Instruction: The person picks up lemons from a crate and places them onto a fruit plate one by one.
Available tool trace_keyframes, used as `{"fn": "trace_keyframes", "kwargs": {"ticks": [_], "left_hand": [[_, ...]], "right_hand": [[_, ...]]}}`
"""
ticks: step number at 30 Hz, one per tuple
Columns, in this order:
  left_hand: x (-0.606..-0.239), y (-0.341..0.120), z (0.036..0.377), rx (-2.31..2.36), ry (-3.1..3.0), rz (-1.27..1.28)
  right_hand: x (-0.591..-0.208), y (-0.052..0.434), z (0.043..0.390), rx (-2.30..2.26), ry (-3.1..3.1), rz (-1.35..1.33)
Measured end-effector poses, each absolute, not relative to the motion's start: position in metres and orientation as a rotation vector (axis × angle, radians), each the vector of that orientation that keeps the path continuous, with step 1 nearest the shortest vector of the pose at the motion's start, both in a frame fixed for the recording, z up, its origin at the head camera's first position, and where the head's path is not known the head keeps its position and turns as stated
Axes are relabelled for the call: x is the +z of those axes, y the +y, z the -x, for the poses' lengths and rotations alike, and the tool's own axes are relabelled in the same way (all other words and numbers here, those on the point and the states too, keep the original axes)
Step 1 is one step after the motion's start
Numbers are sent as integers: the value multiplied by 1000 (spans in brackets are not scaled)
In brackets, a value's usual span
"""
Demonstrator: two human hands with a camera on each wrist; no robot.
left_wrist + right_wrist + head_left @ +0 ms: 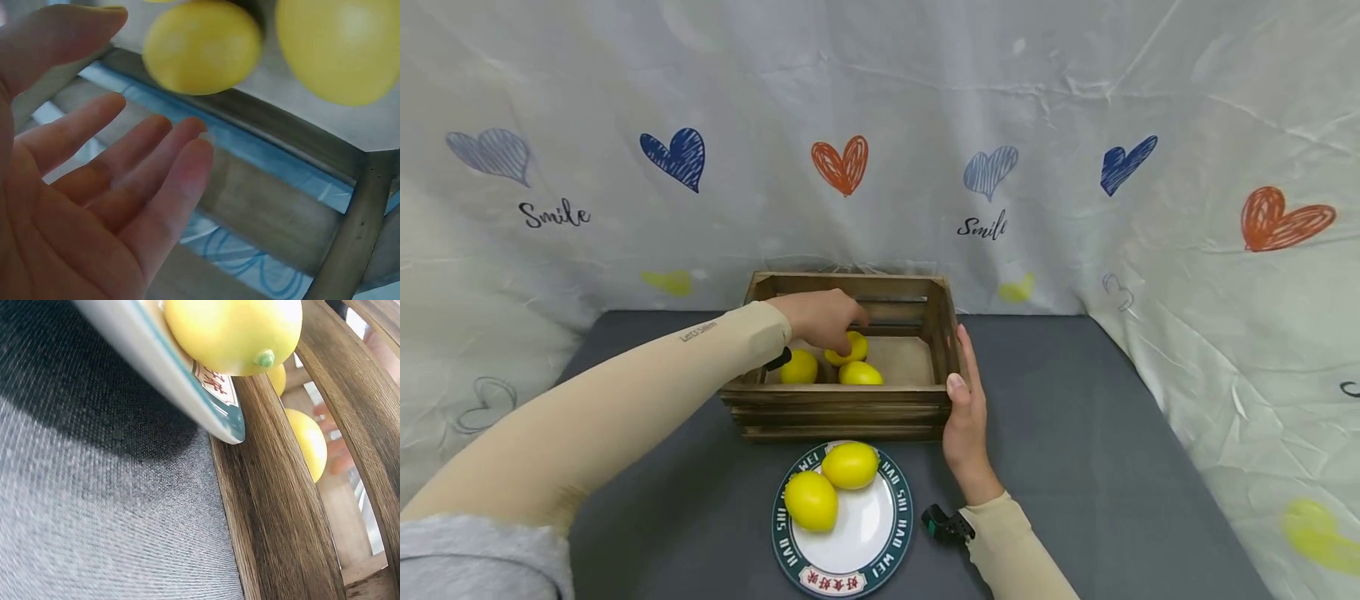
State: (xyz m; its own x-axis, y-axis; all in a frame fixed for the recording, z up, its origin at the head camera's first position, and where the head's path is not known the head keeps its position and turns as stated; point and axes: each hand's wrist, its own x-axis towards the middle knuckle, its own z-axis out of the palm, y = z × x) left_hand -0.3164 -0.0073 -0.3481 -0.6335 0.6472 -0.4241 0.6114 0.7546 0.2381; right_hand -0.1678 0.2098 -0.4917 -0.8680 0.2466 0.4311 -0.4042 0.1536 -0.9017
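Note:
A wooden slatted crate (842, 412) holds three lemons at its left and middle. My left hand (827, 317) reaches down into it, right above the rearmost lemon (854, 343). In the left wrist view, the fingers of this left hand (119, 181) are spread and loosely bent, with a gap between them and the lemon (203, 47). Another lemon (344, 44) lies beside that one. My right hand (967, 417) rests against the crate's right side, fingers extended along the outside and thumb at the front corner.
In front of the crate stands a white plate (868, 542) with a green lettered rim, bearing two lemons (850, 465). The dark grey table (1075, 467) runs back to a pale curtain (910, 100) printed with hearts, which hangs close behind the crate.

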Motion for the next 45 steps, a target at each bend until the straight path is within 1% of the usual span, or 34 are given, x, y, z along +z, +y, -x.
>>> {"fn": "trace_keyframes", "kwargs": {"ticks": [5,16,25,30,36,41,45], "left_hand": [[-360,-1,325,56,2422,-904],[-378,13,334,-35,2387,-892],[-383,13,334,-77,2398,-958],[-377,14,332,-48,2424,-970],[-359,3,323,23,2471,-995],[-343,-6,310,81,2502,-1095],[-329,-12,293,84,2523,-1102]], "right_hand": [[-490,209,167,1773,-1955,-143],[-491,210,169,1768,-1966,-128],[-489,208,169,1771,-1957,-147],[-490,210,169,1757,-1959,-148],[-491,210,170,1764,-1954,-163],[-491,210,168,1772,-1953,-152],[-489,209,167,1778,-1956,-142]]}}
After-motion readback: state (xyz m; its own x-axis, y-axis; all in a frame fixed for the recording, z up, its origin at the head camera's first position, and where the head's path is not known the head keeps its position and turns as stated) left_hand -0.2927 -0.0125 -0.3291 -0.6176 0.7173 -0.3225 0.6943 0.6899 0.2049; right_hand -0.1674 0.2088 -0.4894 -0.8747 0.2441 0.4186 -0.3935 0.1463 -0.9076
